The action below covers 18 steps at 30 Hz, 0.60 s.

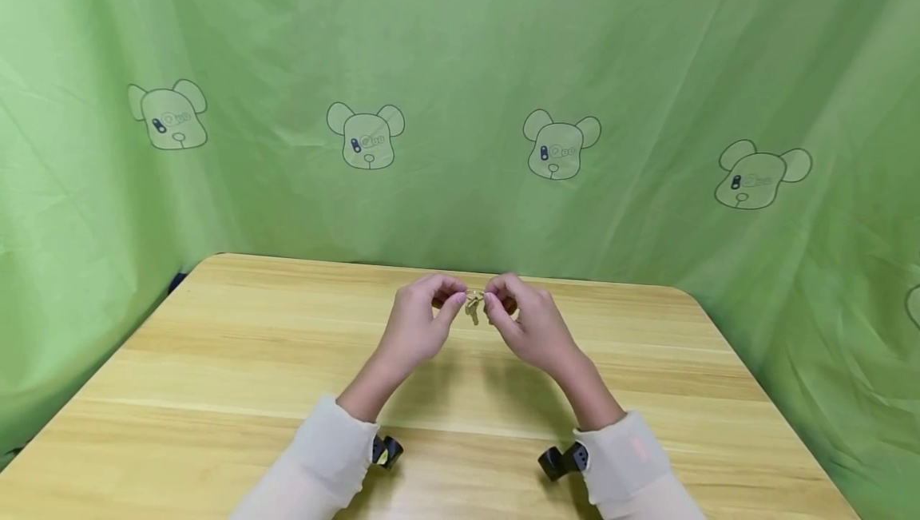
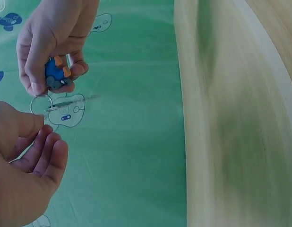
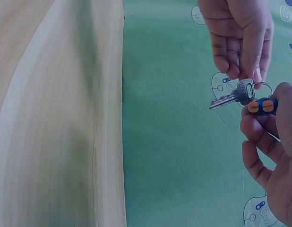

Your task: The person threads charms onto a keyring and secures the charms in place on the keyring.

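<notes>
Between my two hands a thin metal key ring (image 1: 475, 292) is held above the wooden table, with a key (image 3: 226, 100) hanging from it. My left hand (image 1: 420, 319) pinches one side of the ring between thumb and fingertips. On the other side, my right hand (image 1: 528, 323) grips a small blue figurine (image 2: 53, 71) with orange feet and a grey part, its fingertips right at the ring. The figurine is mostly hidden by the fingers in the right wrist view.
The light wooden table (image 1: 237, 344) has rounded far corners. Behind it and at both sides hangs a green curtain (image 1: 460, 41) printed with bear heads. Each sleeve cuff carries a black wrist camera (image 1: 388, 452).
</notes>
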Available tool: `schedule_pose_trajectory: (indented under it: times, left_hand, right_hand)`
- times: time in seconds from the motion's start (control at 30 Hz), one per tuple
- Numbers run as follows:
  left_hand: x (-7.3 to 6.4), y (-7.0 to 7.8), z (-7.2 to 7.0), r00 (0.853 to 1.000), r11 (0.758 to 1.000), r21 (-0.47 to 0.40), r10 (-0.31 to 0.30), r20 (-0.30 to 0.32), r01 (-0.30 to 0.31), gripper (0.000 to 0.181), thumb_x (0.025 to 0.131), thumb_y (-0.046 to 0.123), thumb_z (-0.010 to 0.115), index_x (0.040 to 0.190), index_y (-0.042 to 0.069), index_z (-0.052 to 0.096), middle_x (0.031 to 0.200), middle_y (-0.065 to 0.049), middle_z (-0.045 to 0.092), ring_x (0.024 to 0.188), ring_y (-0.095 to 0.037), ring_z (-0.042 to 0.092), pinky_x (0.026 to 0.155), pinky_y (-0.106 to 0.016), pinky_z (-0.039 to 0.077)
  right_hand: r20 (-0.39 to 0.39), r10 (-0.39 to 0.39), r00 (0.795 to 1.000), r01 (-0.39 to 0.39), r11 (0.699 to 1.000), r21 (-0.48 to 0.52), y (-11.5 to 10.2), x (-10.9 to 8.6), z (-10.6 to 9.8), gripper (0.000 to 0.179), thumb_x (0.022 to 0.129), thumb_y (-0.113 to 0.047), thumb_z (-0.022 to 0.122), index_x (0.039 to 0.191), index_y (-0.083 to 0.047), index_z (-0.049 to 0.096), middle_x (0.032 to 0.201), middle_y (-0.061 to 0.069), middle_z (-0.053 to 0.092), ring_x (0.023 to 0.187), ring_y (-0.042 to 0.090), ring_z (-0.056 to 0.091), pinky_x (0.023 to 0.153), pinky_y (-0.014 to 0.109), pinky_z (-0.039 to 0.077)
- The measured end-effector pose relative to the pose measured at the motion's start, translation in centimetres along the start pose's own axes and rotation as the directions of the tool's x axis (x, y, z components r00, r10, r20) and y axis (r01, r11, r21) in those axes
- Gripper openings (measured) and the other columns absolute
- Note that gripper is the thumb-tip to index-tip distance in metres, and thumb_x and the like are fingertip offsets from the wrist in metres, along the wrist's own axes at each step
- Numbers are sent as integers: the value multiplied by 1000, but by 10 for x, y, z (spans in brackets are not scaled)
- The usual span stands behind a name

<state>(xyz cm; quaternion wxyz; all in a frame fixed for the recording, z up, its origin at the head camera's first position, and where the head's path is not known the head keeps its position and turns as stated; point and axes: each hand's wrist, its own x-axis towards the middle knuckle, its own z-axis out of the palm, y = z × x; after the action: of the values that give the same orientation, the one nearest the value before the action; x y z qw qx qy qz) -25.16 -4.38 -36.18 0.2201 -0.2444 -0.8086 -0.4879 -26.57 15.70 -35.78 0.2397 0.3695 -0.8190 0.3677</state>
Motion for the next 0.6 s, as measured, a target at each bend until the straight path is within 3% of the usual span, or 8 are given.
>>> schedule_pose_trajectory:
  times: [0.2, 0.47, 0.6]
  left_hand:
    - [-1, 3, 1, 990, 982, 132, 141, -26, -136, 6, 96, 3, 71, 102, 2, 72, 93, -5, 69, 85, -17, 65, 77, -30, 57]
    - [-1, 0, 2, 952, 911, 303, 304, -39, -278, 5, 93, 2, 74, 97, 5, 73, 95, -5, 71, 90, -21, 65, 80, -32, 56]
    - [-1, -2, 2, 932, 880, 354, 357, -55, -316, 4, 94, 2, 72, 97, 4, 73, 93, -6, 73, 89, -23, 66, 79, -32, 56]
  right_hand:
    - [-3, 3, 1000, -3, 998, -64, -1, 1, 2, 3, 100, -5, 59, 99, -6, 63, 76, -5, 64, 67, 7, 59, 59, 27, 53]
    - [-15, -59, 998, 57, 993, -106, -1, 1, 5, 3, 98, -4, 61, 99, -5, 64, 77, -3, 65, 66, 13, 60, 58, 35, 55]
    - [-17, -74, 997, 71, 991, -109, -1, 2, 7, 7, 96, -1, 63, 99, -6, 65, 77, -4, 65, 67, 11, 59, 58, 30, 53]
